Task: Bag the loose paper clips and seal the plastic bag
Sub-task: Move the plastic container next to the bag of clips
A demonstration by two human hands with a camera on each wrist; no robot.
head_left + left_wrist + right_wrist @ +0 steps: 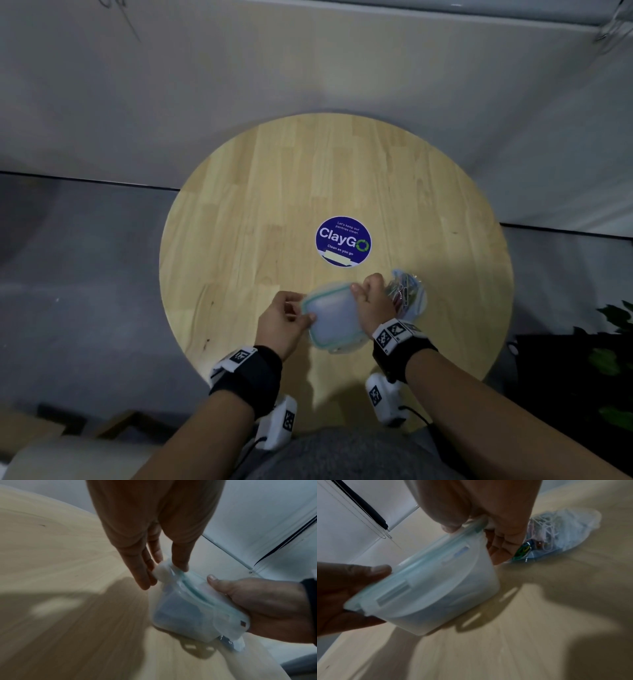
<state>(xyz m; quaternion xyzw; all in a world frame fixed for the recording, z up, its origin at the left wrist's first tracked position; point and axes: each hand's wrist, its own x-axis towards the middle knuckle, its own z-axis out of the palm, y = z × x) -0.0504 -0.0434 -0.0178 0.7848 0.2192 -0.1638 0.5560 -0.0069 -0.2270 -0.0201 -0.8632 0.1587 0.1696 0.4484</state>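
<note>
Holding a translucent plastic container (pixel 334 317) with a teal-edged lid between them, both hands work just above the round wooden table (pixel 239 222); the left hand (pixel 282 323) pinches a side latch tab between thumb and fingers; the right hand (pixel 373 301) grips the opposite rim, thumb on the lid and fingers curled under the edge. The container is tilted and lifted a little off the wood, with its shadow below it. The plastic bag (pixel 409 291) lies on the table just behind the right hand, with coloured paper clips (pixel 544 527) inside; whether its mouth is closed, I cannot tell. Both wrists carry black bands with white marker blocks. A blue round sticker (pixel 343 241) sits near the table's middle; grey-white walls stand behind; dark green leaves (pixel 613 363) show at the right.
</note>
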